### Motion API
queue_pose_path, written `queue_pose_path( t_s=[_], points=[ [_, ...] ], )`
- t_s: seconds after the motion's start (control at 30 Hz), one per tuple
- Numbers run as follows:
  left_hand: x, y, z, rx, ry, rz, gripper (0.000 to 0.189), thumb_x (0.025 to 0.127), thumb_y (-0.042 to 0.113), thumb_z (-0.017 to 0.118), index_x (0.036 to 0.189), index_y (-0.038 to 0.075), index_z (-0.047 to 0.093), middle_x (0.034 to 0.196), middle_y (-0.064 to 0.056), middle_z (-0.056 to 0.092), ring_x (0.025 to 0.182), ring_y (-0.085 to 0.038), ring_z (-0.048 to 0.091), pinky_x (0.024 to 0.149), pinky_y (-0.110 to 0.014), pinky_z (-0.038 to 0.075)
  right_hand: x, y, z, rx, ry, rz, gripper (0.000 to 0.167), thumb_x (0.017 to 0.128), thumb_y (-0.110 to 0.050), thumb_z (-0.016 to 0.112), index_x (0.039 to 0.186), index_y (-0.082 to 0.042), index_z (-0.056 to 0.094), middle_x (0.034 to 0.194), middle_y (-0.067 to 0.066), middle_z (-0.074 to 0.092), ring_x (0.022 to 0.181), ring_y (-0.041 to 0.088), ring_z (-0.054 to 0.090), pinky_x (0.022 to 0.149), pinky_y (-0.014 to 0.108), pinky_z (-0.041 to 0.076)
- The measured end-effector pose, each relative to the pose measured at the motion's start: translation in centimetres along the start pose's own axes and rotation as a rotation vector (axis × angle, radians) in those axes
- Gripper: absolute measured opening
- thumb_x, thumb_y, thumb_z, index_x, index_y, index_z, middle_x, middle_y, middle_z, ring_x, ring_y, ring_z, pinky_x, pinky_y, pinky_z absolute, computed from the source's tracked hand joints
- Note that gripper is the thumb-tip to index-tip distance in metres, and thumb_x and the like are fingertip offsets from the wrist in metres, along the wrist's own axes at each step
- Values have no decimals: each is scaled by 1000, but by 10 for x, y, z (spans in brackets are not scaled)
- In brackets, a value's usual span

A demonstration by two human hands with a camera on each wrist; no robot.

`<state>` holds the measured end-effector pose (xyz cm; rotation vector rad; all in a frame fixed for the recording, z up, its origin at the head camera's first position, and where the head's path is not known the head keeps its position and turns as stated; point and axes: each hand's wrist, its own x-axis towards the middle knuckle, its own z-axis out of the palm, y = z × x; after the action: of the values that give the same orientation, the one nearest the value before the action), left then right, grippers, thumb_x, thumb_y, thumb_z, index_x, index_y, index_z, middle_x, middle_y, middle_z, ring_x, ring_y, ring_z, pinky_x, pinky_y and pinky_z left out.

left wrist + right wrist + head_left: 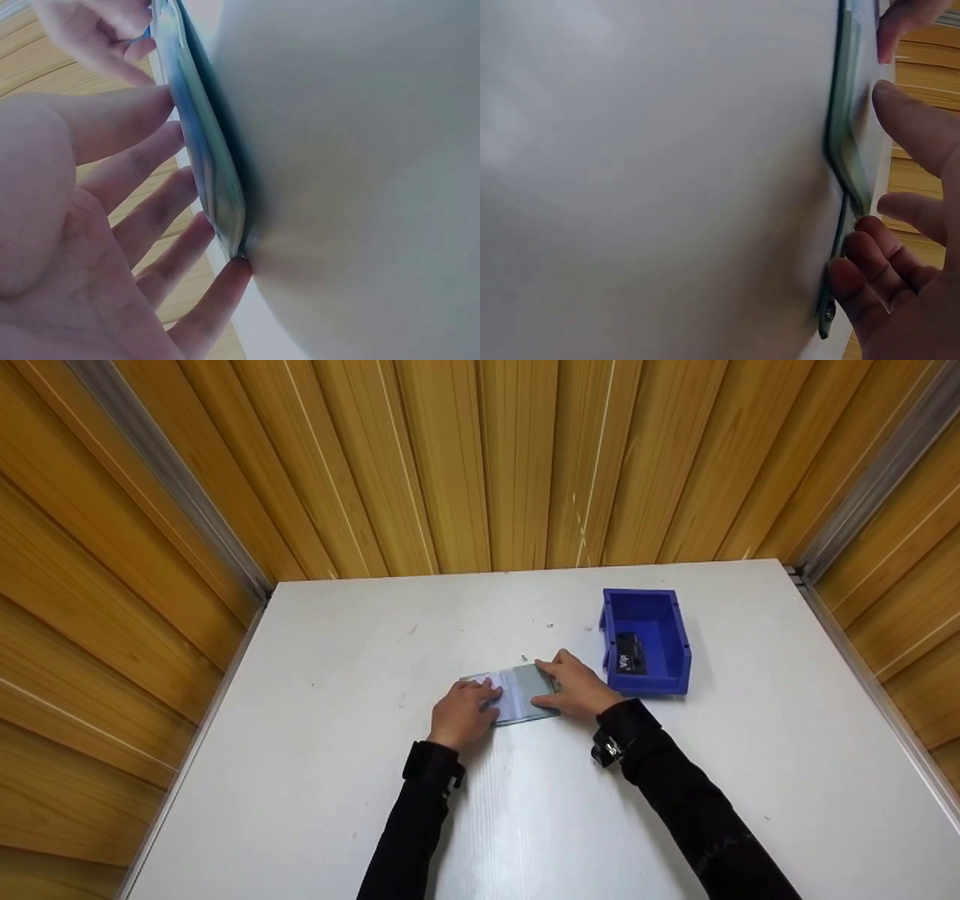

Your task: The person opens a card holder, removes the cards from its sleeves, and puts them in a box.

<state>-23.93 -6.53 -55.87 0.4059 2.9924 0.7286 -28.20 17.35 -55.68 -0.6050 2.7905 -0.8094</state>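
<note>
A flat, pale blue-green plastic holder, like an opened booklet [526,684], lies on the white table, with a shiny clear strip down its middle. My left hand [461,712] rests its spread fingertips on the left half; in the left wrist view its little finger [225,289] reaches the corner. At the right edge, my right hand [576,686] holds the holder, thumb and index finger stretched out over it. In the right wrist view the other fingers [866,262] curl against the edge, where the layers [847,161] stand slightly apart. What lies under the palms is hidden.
A blue plastic bin [667,660] stands behind and to the right of my right hand. Inside it is a small black item [631,652] lettered "Vip". Yellow wood-look panels [480,465] rise behind the table [337,795] and along both sides.
</note>
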Motion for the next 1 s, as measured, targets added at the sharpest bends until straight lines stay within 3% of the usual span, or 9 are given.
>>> queue_pose_path(
  t_s=[0.2,0.73,1.0],
  points=[
    [-2,2,-4,-17,-7,-4,39,93,22,74,131,18,73,143,-6,65,137,-29,56,108,-49,51,-4,3,4,-14,32,-20,73,89,-37,82,149,-5,54,100,4,39,86,18,37,76,30,34],
    [0,0,-2,25,-39,-23,40,95,25,73,135,21,71,147,-2,62,139,-29,54,111,-48,48,0,9,8,86,97,-81,47,82,-28,88,124,-12,75,94,4,46,84,17,41,76,29,36],
    [0,1,-2,26,-44,-15,42,95,25,73,136,20,70,149,-1,60,140,-29,53,112,-48,47,7,13,5,79,65,-34,71,81,-29,90,140,-1,63,97,13,56,83,19,47,75,31,39]
  ],
)
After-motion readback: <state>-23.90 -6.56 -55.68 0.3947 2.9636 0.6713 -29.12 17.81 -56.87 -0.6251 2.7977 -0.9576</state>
